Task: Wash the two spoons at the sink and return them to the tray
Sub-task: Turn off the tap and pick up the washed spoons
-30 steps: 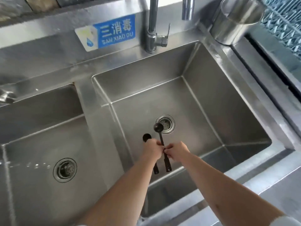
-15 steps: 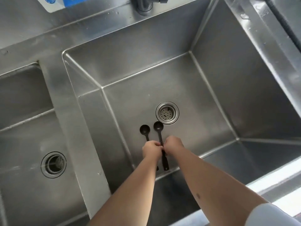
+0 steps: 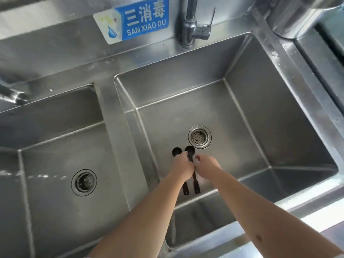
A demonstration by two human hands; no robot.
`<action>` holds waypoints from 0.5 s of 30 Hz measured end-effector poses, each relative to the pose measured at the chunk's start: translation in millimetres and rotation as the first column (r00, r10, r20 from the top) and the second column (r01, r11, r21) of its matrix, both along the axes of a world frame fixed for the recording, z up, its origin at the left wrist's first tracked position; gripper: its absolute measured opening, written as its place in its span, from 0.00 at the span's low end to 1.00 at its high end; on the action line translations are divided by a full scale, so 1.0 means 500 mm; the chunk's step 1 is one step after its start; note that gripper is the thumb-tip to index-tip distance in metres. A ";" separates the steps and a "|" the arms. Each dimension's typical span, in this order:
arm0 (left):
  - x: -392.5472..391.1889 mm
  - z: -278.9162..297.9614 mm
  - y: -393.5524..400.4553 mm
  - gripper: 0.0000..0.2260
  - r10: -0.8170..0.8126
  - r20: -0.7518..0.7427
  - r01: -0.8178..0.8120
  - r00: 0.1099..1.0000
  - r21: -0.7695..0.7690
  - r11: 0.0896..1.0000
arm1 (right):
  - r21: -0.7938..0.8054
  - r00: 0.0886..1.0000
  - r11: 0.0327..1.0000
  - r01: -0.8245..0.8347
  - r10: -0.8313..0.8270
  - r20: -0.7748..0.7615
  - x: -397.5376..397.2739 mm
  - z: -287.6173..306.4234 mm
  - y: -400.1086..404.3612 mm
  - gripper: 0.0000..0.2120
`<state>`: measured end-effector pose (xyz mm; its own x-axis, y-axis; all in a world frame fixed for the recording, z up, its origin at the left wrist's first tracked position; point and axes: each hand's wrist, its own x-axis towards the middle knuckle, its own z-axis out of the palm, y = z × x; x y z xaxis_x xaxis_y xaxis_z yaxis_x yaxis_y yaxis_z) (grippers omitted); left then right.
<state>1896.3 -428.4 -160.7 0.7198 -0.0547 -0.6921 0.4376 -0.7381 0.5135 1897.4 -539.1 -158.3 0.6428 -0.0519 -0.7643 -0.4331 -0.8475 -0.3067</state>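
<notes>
Two black spoons are held side by side over the floor of the right sink basin. The left spoon and the right spoon point their bowls toward the drain, and their handle ends stick out below my hands. My left hand is closed around both handles just below the bowls. My right hand is beside it, fingers curled against the right spoon's handle. The middle of each handle is hidden by my hands. No tray is in view.
The drain strainer lies just beyond the spoon bowls. The tap stands at the back, with no water visible. A left basin has its own drain. A steel container sits at the back right, beside a blue sign.
My hands have slid up the handles toward the spoon bowls, so more of the handle ends shows below them. My view has swung down and back up over the sink.
</notes>
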 end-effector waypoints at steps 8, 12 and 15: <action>0.016 0.245 0.230 0.29 -0.209 0.404 0.158 0.890 0.157 0.975 | -0.123 0.897 0.940 -0.317 0.340 0.284 0.012 0.199 0.110 0.42; -0.014 0.307 0.375 0.32 -0.174 0.418 0.078 0.892 0.237 0.968 | -0.095 0.811 0.915 -0.392 0.393 0.435 0.034 0.279 0.255 0.43; -0.045 0.331 0.494 0.32 -0.102 0.399 -0.015 0.911 0.278 0.960 | -0.070 0.762 0.892 -0.446 0.420 0.494 0.048 0.324 0.382 0.43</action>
